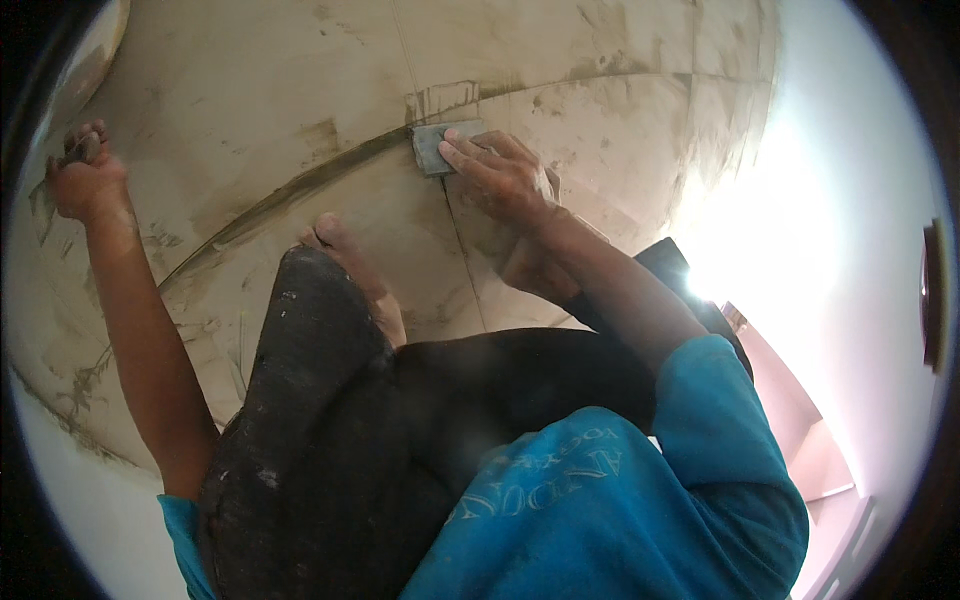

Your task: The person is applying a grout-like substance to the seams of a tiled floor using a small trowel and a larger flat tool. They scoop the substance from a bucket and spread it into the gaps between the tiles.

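My right hand grips a flat, grey rectangular pad, which could be a sponge or a scraper. The fingers press its face onto the tiled floor, where two joints meet. A dark, wet-looking smear of grout runs along the curved-looking joint to the left of the pad. Far to the left, my left hand is raised with its fingers curled around a small dark thing whose kind does not show. My bare foot rests on the tiles between the two hands.
Part of a round, pale container shows at the upper left. A white wall with strong glare stands at the right, with a dark brown object by the rim. My bent legs in black trousers fill the lower middle.
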The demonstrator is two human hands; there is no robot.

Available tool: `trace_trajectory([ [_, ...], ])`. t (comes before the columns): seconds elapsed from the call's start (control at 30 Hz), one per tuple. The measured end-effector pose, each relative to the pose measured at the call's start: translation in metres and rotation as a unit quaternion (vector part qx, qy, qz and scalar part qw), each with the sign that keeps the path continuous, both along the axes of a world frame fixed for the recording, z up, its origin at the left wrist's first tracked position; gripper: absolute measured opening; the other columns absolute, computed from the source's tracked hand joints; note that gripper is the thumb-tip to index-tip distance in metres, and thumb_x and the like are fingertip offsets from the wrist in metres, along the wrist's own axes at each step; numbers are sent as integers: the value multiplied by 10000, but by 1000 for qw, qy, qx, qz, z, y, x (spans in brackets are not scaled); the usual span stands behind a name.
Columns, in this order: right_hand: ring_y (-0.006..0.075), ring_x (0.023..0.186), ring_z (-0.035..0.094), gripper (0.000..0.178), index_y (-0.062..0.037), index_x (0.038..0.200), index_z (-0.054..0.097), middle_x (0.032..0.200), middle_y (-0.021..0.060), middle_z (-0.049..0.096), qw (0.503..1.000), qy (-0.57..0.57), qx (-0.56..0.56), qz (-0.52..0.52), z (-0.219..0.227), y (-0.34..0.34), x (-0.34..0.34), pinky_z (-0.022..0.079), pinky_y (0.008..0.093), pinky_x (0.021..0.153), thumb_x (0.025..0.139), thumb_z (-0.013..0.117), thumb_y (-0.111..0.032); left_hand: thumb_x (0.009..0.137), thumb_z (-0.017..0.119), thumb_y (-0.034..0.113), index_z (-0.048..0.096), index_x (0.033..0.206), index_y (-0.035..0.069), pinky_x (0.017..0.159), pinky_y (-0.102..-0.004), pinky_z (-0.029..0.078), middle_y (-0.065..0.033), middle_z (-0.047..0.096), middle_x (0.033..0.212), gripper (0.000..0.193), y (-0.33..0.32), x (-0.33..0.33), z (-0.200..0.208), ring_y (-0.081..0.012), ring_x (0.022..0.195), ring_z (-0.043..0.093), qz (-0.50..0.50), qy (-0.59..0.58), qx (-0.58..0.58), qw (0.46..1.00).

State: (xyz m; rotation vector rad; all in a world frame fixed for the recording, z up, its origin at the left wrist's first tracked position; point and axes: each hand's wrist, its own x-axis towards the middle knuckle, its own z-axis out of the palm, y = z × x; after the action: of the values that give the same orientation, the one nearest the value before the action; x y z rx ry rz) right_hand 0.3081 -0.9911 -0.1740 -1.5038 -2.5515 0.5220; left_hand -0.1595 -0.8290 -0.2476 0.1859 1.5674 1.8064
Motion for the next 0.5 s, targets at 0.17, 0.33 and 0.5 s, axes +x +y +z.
trace_trajectory([
  [0.17, 258, 725, 612, 323, -139, 1033, 686, 808, 99, 652, 965, -52, 10, -257, -6, 30, 17, 511, 377, 649, 719, 715, -209, 990, 281, 208, 329, 1311, -60, 1018, -552, 419, -237, 465, 1218, 421, -5, -26, -36, -356, 1105, 519, -101, 294, -64, 948],
  [0.33, 290, 736, 611, 408, -124, 1079, 658, 805, 112, 653, 967, -27, 41, -251, -20, 5, -51, 510, 417, 649, 706, 726, -274, 986, 288, 213, 316, 1312, -72, 1019, -560, 407, -240, 453, 1219, 434, 4, -43, -55, -360, 1105, 519, -216, 618, -215, 725],
  [0.5, 287, 613, 568, 351, -83, 994, 693, 660, 136, 587, 968, 76, 23, -239, -9, -9, -114, 472, 393, 562, 676, 745, -222, 982, 311, 232, 310, 1310, -82, 1010, -558, 409, -245, 473, 1207, 454, 9, -17, -28, -367, 1094, 531, -76, 183, -55, 979],
])
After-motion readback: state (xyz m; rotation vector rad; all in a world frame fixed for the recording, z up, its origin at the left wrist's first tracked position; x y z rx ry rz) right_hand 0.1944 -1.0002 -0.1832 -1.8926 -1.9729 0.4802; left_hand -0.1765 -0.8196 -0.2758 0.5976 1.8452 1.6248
